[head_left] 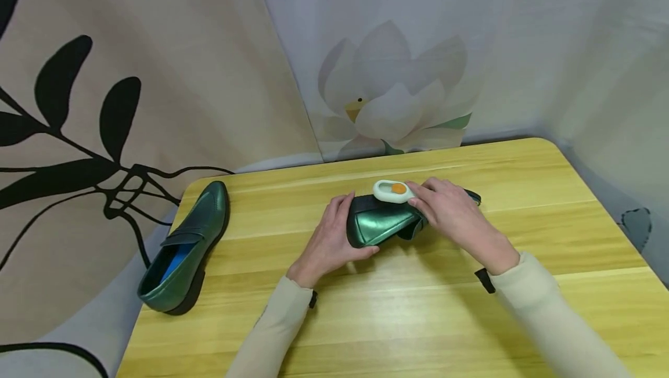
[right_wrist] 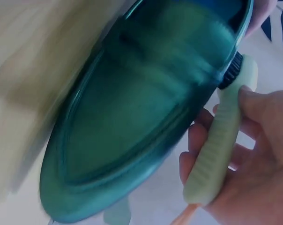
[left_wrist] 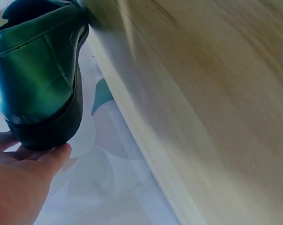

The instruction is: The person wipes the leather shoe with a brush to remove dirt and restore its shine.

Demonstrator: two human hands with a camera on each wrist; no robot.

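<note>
A green metallic loafer [head_left: 377,224] is tilted on its side above the table, its dark sole turned away from me. My left hand [head_left: 331,240] grips it around the heel; in the left wrist view the fingers of the left hand [left_wrist: 26,180] lie beneath and behind the heel. In my right hand [head_left: 453,214] is a pale shoe brush [head_left: 392,191] with an orange spot. The right wrist view has the right hand [right_wrist: 265,136] curled around the ribbed handle of the brush [right_wrist: 215,145], its dark bristles against the shoe's side near the opening.
A matching green loafer [head_left: 201,233] with a blue insole stands at the left edge of the wooden table [head_left: 418,320]. Fabric hangings [head_left: 209,64] with leaf and flower prints rise behind the table.
</note>
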